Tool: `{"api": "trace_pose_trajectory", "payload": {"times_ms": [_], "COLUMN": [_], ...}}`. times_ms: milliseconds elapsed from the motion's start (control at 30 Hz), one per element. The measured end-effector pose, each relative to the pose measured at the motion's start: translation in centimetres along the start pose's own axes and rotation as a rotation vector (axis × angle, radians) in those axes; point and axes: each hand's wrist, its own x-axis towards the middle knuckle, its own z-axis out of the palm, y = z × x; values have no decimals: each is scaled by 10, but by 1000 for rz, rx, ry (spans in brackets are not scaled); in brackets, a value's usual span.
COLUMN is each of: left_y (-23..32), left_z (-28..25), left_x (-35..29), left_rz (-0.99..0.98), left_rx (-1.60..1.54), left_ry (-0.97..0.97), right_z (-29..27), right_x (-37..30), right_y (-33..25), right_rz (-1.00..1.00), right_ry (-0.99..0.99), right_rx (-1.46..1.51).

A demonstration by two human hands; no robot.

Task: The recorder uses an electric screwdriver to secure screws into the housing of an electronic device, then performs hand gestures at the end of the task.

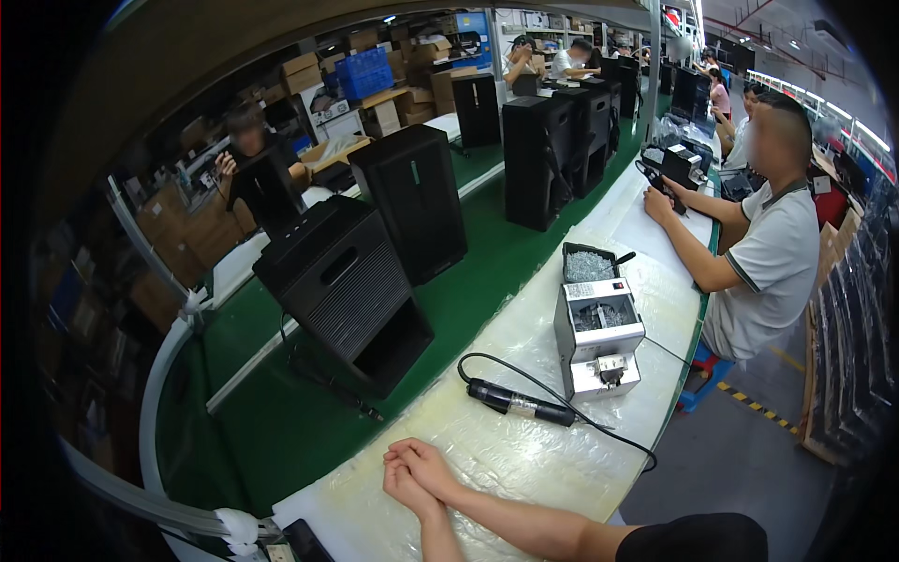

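Note:
My right hand (430,466) and my left hand (405,489) rest against each other on the plastic-covered white worktop (506,459), near its edge by the green conveyor. The fingers of both are curled in, and I see no object in them. Beyond them lies a black electric screwdriver (520,405), its tip to the right and its cord looping around it; neither hand touches it. Farther off stands a silver screw feeder (601,342) with screws in its top. Behind that, a black bin (588,265) holds many small screws.
Black box-shaped appliances stand on the green conveyor (245,433); the nearest has a slatted front (351,304) and a loose power cord (323,379). A co-worker in a light shirt (768,258) sits at the right, handling a dark tool. A metal frame (154,412) edges the left.

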Motion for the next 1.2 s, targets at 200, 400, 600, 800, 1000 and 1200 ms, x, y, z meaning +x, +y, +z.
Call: {"api": "trace_pose_trajectory", "payload": {"times_ms": [200, 400, 600, 800, 1000, 1200], "left_y": [24, 40, 47, 48, 39, 43], "left_z": [12, 16, 35, 28, 17, 18], "left_x": [-3, -4, -1, -2, -4, -4], "left_rz": [-101, -98, -169, -128, -150, -126], "left_rx": [-69, -15, -201, -79, 4, 38], "left_ry": [19, 23, 266, 175, 88, 62], "right_z": [-4, -4, -4, -3, -2, -4], "right_x": [2, 3, 7, 3, 2, 3], "right_y": [3, 5, 13, 3, 2, 3], "right_rz": [-22, -9, -17, -8, 14, 11], "right_ry": [5, 8, 12, 4, 10, 3], "right_rx": [3, 31, 11, 26, 45, 30]}}
